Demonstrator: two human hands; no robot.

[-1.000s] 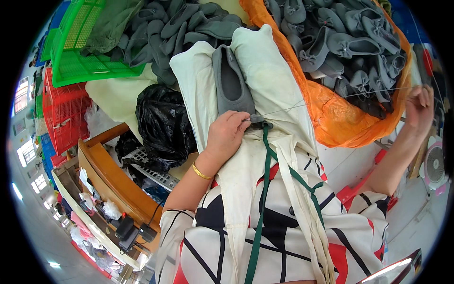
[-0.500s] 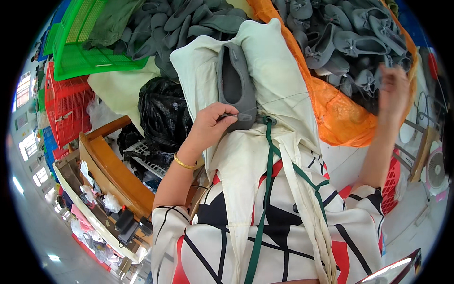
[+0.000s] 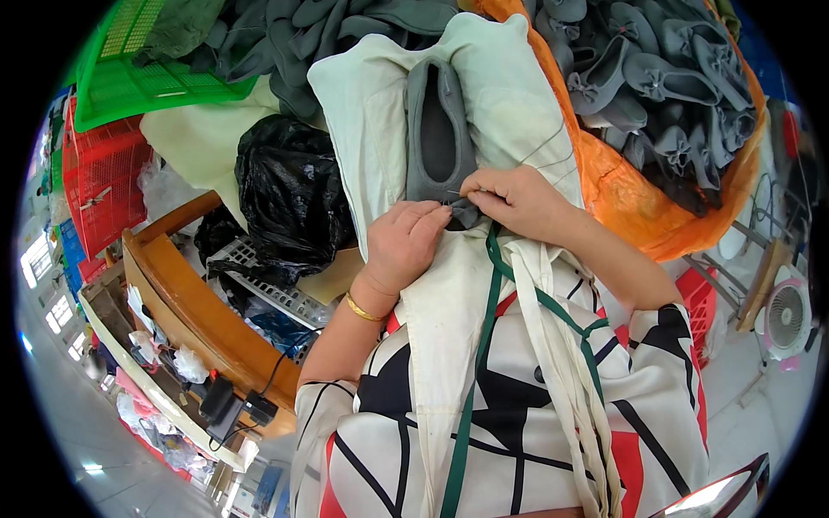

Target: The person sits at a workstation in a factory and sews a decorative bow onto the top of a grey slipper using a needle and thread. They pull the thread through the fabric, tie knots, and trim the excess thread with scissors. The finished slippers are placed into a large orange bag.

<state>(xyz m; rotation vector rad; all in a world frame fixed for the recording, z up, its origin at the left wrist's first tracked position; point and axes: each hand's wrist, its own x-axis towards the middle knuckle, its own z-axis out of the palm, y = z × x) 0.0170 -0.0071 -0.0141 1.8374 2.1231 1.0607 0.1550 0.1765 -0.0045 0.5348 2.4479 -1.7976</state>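
Note:
A grey slip-on shoe (image 3: 439, 129) lies on the pale cloth over my lap, its toe toward me. My left hand (image 3: 408, 243) is closed at the toe, fingertips pinching a small grey bow (image 3: 463, 213) against it. From the other side my right hand (image 3: 516, 200) comes in with thumb and forefinger pinched on a thin needle, mostly hidden by the fingers. Loose grey thread (image 3: 553, 157) curves above that hand. The fingertips of both hands nearly meet over the bow.
An orange sack (image 3: 639, 226) at the right holds many grey shoes with bows (image 3: 669, 79). More grey shoes (image 3: 298, 43) are heaped at the far left, beside a green basket (image 3: 155, 93). A black plastic bag (image 3: 289, 186) and wooden furniture (image 3: 186, 285) stand left; a fan (image 3: 787, 315) is right.
My right hand has come in from far right, where it held the thread taut, to the shoe's toe. The thread is now slack. My left hand stays by the toe; the view has shifted slightly.

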